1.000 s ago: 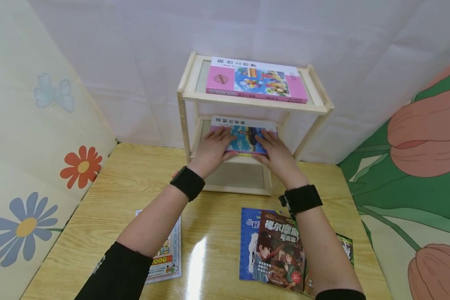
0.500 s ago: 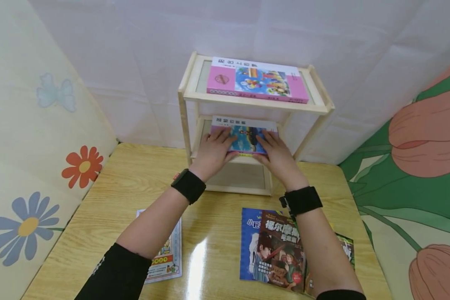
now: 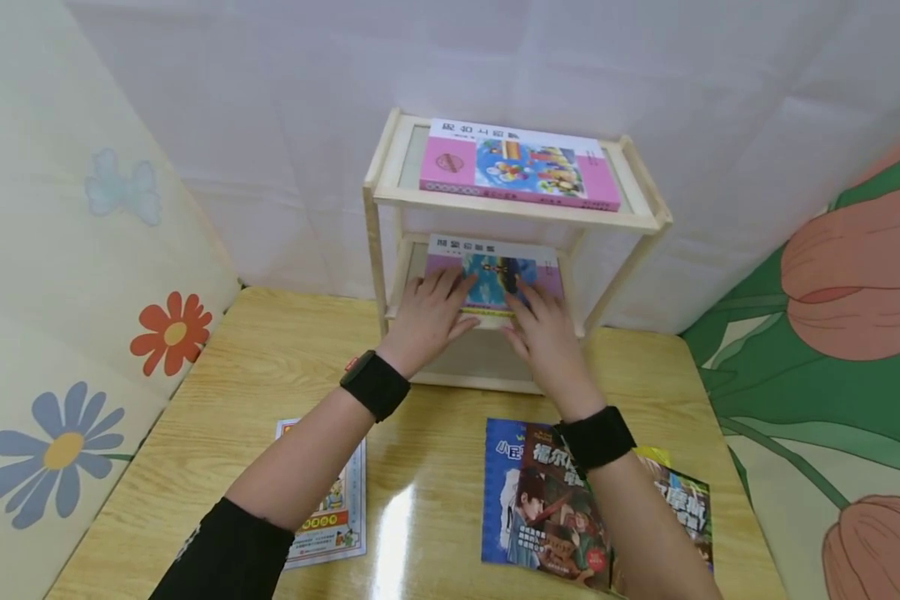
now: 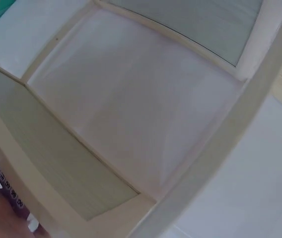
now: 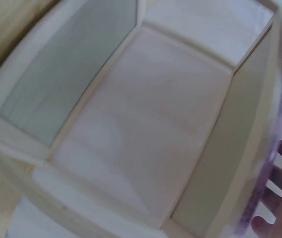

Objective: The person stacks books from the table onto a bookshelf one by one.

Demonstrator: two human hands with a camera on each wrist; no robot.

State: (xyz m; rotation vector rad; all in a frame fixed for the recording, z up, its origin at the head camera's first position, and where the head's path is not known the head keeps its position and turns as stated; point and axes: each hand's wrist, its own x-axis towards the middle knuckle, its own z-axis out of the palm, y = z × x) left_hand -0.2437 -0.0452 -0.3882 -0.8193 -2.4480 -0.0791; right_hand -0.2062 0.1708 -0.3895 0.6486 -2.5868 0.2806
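Your left hand (image 3: pixel 423 321) lies with its fingers straight and slightly spread on the flat, rectangular book (image 3: pixel 487 283); your right hand (image 3: pixel 551 346) has its fingers spread over the other end, though you cannot tell how firmly they touch. The book, smooth-covered, lies on the middle shelf of the pale wooden rack (image 3: pixel 513 211), made of slim straight bars and inset panels. Above rests a thick pink book (image 3: pixel 528 167). Below, thin glossy booklets (image 3: pixel 562 521) overlap on the shiny, wood-grained tabletop (image 3: pixel 435 483).
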